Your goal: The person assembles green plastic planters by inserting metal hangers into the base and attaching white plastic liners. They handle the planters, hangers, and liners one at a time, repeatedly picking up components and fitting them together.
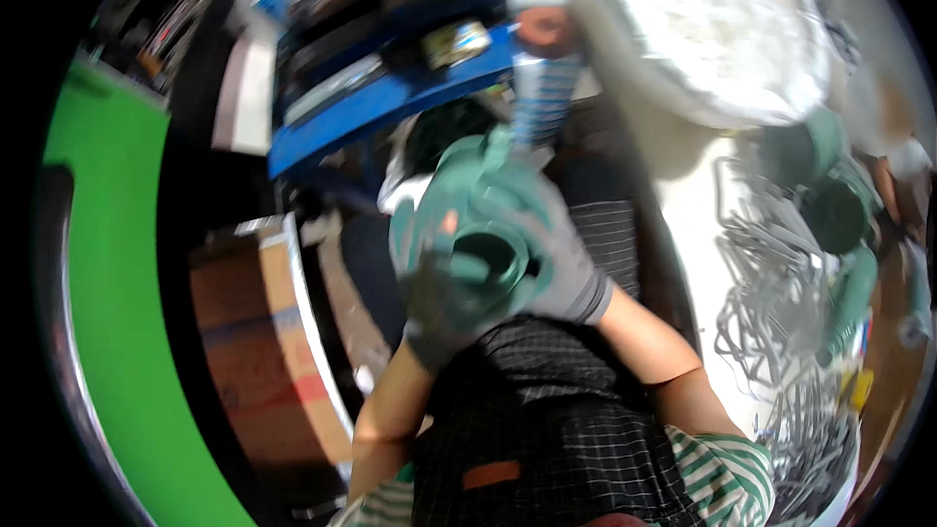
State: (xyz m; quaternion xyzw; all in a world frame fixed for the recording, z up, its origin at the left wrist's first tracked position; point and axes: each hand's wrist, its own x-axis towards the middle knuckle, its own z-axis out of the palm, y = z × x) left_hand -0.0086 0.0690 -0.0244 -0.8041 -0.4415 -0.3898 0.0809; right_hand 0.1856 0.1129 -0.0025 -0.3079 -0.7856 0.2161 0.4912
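A green fitting (pixel 478 234) was held in both gloved grips, left hand (pixel 439 303) beneath, right hand (pixel 556 254) clenched over it; steady hold needed next.

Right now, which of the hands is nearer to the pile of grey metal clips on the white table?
Right. The right hand grips the green plastic fitting on the side facing the clips; the left hand holds it from the far side, farther away.

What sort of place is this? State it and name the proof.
Probably a small workshop or assembly bench. Both gloved hands, left hand and right hand, hold a green plastic fitting; more green fittings and a heap of grey metal clips lie alongside, near blue shelving.
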